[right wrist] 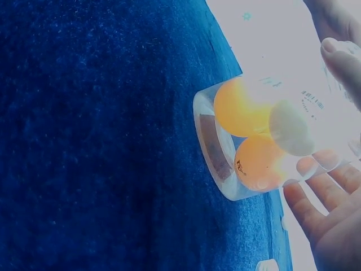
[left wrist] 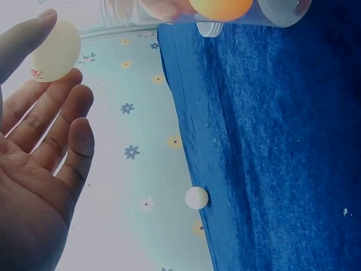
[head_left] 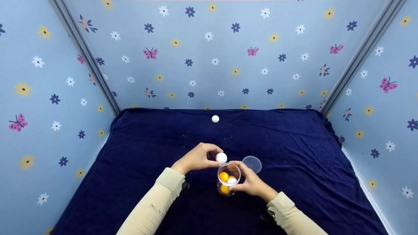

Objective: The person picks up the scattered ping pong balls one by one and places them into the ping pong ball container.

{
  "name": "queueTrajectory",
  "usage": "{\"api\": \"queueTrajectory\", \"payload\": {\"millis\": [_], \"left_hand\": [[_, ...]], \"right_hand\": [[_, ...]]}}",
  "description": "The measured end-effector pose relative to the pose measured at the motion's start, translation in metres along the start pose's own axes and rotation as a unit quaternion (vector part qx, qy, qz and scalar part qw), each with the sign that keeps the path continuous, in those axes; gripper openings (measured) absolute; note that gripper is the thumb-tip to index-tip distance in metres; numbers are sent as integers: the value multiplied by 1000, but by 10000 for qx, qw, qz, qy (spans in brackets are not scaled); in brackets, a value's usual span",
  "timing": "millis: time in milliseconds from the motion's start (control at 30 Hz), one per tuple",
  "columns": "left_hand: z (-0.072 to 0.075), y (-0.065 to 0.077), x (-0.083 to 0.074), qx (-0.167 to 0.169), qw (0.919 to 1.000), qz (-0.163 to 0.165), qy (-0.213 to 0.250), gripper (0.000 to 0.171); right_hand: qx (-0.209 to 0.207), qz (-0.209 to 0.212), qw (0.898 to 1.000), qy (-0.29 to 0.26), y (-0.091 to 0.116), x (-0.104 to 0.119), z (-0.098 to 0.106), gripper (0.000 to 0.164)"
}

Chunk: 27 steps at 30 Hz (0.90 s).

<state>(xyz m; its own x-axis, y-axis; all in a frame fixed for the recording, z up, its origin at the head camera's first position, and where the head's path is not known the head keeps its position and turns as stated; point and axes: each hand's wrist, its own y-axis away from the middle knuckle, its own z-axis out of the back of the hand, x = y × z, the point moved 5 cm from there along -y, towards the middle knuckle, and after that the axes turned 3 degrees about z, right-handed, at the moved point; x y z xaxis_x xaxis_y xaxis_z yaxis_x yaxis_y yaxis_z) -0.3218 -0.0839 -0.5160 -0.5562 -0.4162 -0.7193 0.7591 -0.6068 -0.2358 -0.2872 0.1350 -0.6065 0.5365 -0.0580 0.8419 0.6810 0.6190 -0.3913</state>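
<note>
My left hand (head_left: 197, 158) pinches a white ping-pong ball (head_left: 221, 158) between thumb and fingertips, just above the mouth of a clear plastic jar (head_left: 218, 175). Red print marks this ball (left wrist: 56, 53) in the left wrist view. The right hand (head_left: 253, 183) grips the jar near its rim, thumb on one side and fingers on the other. Inside lie orange balls (right wrist: 242, 107) and a white ball (right wrist: 291, 129); the right wrist view shows the jar tilted in the frame. Part of its contents is hidden by the fingers and glare.
A round clear lid (head_left: 251, 164) lies on the dark blue cloth (head_left: 294, 156), just beyond the right hand. Another white ball (head_left: 215, 119) rests near the cloth's far edge. Patterned walls (head_left: 209, 58) with grey corner posts (head_left: 89, 62) stand at the back and sides.
</note>
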Motion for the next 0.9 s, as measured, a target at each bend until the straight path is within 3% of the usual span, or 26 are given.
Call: {"api": "queueTrajectory", "payload": {"millis": [533,900], "left_hand": [[-11,5,-12,289,9990,-315,-108,36],[-19,8,-14,412,9983,-351,-207,36]], "right_hand": [[32,-104,9999,-101,-1,1,-1,83],[52,-48,9998,-205,-1,3,-1,83]]}}
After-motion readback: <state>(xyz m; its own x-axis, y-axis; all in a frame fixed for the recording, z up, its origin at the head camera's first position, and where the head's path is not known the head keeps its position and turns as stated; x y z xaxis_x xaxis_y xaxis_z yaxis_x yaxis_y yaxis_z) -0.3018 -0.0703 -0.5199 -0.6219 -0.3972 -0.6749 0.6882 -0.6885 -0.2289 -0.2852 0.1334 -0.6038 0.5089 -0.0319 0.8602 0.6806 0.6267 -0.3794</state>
